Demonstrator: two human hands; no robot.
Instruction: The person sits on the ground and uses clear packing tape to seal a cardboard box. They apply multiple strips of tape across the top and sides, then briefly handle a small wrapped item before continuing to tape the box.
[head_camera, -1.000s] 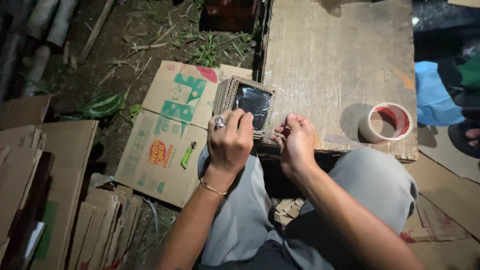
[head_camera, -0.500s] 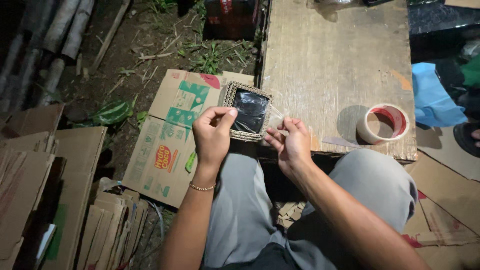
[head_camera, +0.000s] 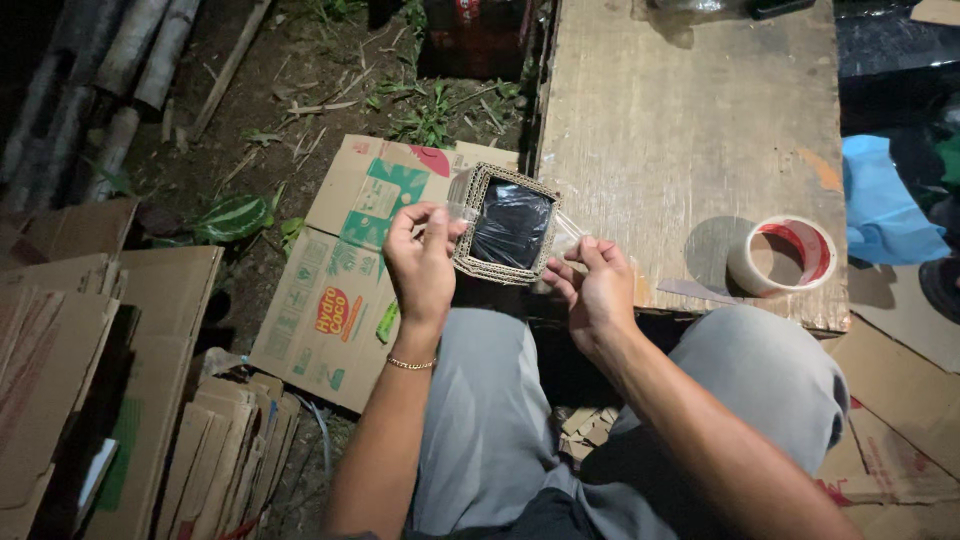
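A small square cardboard block (head_camera: 505, 223), made of stacked corrugated layers with a glossy black face, hangs between my hands above my lap. My left hand (head_camera: 422, 258) grips its left side and pinches clear tape there. My right hand (head_camera: 597, 290) holds the block's right side, fingers pinching a strip of clear tape that wraps the block. A gold bracelet sits on my left wrist. The block's underside is hidden.
A worn wooden board table (head_camera: 690, 140) lies ahead with a roll of clear tape (head_camera: 782, 255) on its near right part. A flattened printed cardboard box (head_camera: 350, 270) lies on the dirt at left. Cardboard stacks (head_camera: 120, 400) sit lower left. Blue cloth (head_camera: 885, 205) at right.
The block has turned so its black face shows squarely to me, and both hands have shifted slightly apart along its sides with the tape.
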